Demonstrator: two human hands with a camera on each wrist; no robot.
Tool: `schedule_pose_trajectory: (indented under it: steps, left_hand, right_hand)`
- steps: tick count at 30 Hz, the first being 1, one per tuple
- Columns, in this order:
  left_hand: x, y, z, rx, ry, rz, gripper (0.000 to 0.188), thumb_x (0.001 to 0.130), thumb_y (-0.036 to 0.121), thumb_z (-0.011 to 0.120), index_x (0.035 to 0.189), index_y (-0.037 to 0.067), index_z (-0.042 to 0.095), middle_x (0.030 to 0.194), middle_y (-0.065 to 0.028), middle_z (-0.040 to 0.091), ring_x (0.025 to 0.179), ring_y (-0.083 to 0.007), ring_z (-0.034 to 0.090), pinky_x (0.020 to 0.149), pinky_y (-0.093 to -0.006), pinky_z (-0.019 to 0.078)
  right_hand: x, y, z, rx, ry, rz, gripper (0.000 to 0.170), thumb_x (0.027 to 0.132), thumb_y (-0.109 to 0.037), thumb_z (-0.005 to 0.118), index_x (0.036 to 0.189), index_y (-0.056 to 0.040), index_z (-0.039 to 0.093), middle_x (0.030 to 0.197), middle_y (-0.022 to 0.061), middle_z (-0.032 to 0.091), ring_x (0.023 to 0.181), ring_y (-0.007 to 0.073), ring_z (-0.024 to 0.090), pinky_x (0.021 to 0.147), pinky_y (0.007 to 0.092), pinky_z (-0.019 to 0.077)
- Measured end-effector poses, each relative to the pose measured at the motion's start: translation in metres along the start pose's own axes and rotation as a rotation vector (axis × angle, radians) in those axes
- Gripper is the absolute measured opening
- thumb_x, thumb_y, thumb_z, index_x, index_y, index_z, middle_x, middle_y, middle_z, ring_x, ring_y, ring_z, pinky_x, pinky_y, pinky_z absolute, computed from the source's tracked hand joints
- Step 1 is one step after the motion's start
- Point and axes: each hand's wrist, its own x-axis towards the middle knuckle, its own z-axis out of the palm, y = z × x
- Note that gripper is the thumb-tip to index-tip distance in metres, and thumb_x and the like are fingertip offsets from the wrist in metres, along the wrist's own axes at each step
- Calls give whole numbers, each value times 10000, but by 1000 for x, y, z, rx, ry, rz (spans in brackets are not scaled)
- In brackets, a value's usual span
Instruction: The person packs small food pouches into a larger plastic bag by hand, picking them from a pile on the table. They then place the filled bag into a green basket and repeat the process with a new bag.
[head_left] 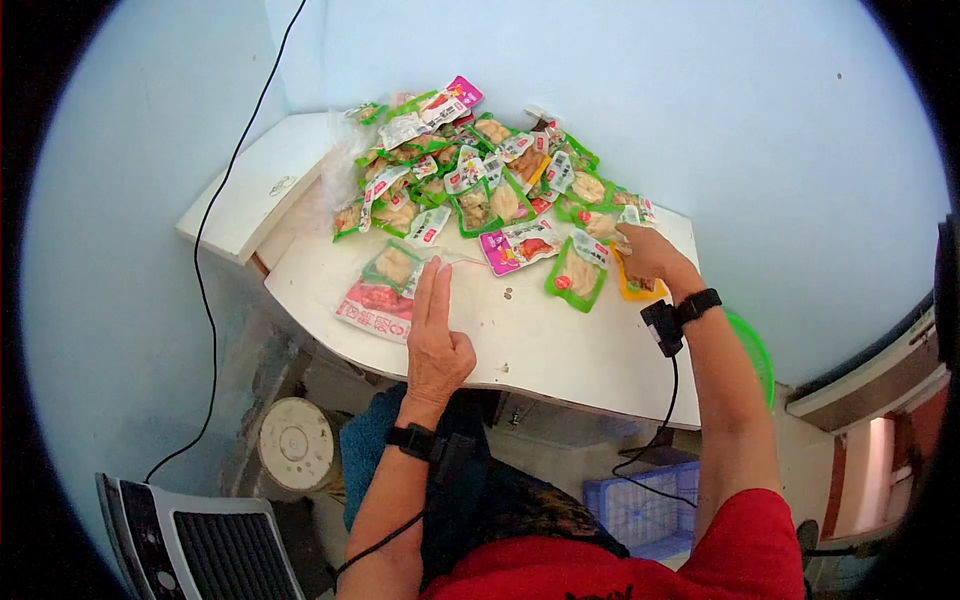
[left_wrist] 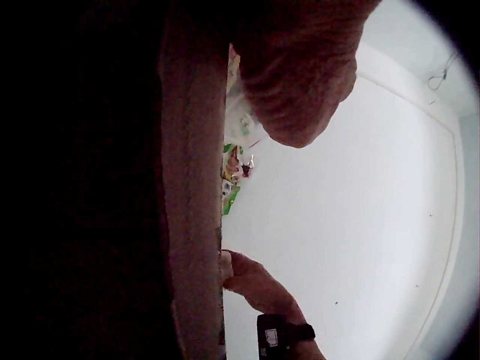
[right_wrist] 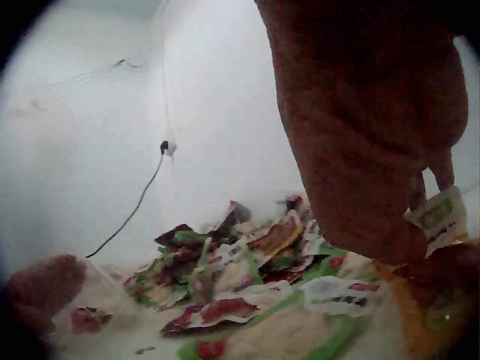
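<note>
My right hand (head_left: pixel 655 255) pinches the top of a yellow-edged food packet (head_left: pixel 638 288) at the table's right side. In the right wrist view, the fingertips meet the packet's white label, and its orange edge (right_wrist: pixel 409 315) hangs below them. A green-edged packet (head_left: pixel 578 272) of pale food lies just left of it. My left hand (head_left: pixel 438 345) has two fingers stretched out straight along the right side of a clear bag (head_left: pixel 375 313) with pink print. Another green-edged packet (head_left: pixel 393 264) shows at the bag's upper part. The left wrist view is mostly dark.
A heap of sealed food packets (head_left: pixel 470 190) covers the back of the white table (head_left: pixel 480 340) against the wall. A purple packet (head_left: pixel 520 247) lies in front. Below are a round stool (head_left: pixel 297 444), a blue crate (head_left: pixel 650 515) and a green basket (head_left: pixel 757 355) beside the table.
</note>
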Motion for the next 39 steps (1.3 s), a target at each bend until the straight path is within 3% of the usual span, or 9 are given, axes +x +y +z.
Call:
schedule_pose_trajectory:
  steps: [3, 6, 9, 13, 17, 18, 24, 27, 39]
  left_hand:
    - [0, -1, 1, 18, 2, 0, 835, 621, -130, 393, 1447, -14, 365, 1479, -264, 385, 1385, -412, 366, 1152, -447, 302]
    - [0, -2, 2, 14, 20, 22, 831, 622, -130, 392, 1445, -14, 371, 1482, -264, 380, 1386, -413, 364, 1150, -447, 304]
    - [0, -3, 1, 5, 13, 13, 827, 626, -130, 389, 1444, -10, 371, 1489, -263, 370, 1393, -411, 352, 1154, -444, 298]
    - [-1, -2, 1, -23, 6, 0, 817, 633, -133, 394, 1441, -13, 371, 1494, -251, 365, 1393, -409, 348, 1155, -440, 297]
    - [0, -1, 0, -28, 4, -12, 792, 645, -127, 414, 1430, -23, 386, 1499, -232, 358, 1391, -405, 345, 1148, -435, 311]
    - [0, -1, -1, -33, 6, -21, 791, 643, -125, 418, 1428, -23, 389, 1499, -232, 358, 1392, -403, 345, 1149, -434, 310]
    - [0, 0, -4, -50, -11, -17, 798, 638, -118, 428, 1429, -29, 373, 1501, -235, 349, 1400, -401, 330, 1168, -436, 284]
    - [-1, 1, -5, -53, -6, -14, 789, 640, -109, 438, 1423, -38, 368, 1500, -241, 345, 1409, -404, 314, 1173, -450, 272]
    - [-2, 4, -8, 109, -2, 68, 739, 688, -40, 497, 1420, -24, 396, 1494, -231, 362, 1418, -419, 298, 1175, -527, 212]
  right_hand:
    - [6, 11, -7, 140, -154, 109, 344, 753, -49, 640, 1086, 32, 666, 874, 202, 709, 798, 312, 705, 691, 388, 565]
    - [13, 38, 2, -122, 41, -179, 211, 741, -84, 678, 907, 42, 710, 722, 171, 682, 669, 242, 686, 620, 373, 539]
    - [-5, 30, -22, -93, -26, -56, 164, 746, -102, 695, 780, 58, 699, 677, 121, 655, 575, 185, 626, 566, 361, 507]
    - [-32, 15, -39, 350, -46, 178, 202, 805, -130, 678, 774, 69, 689, 709, 49, 660, 595, 121, 599, 539, 306, 503]
    - [-60, -10, -42, 735, -96, 164, 176, 847, -115, 662, 880, 53, 701, 753, 51, 679, 602, 118, 622, 536, 288, 524]
    - [-66, -21, -43, 852, -148, 176, 207, 844, -95, 665, 960, 74, 690, 827, 106, 694, 657, 178, 675, 532, 331, 577]
    - [-85, -63, -12, 1386, -144, 91, 190, 879, -38, 640, 1053, 37, 647, 906, 101, 712, 727, 164, 688, 668, 298, 575]
    - [-85, -89, 11, 1483, -217, 68, 199, 911, -33, 601, 1095, 40, 625, 944, 106, 708, 767, 178, 695, 707, 307, 579]
    - [-71, -177, 74, 1829, -209, 61, 268, 974, -38, 521, 1229, 41, 547, 1176, 123, 636, 1015, 222, 664, 888, 388, 560]
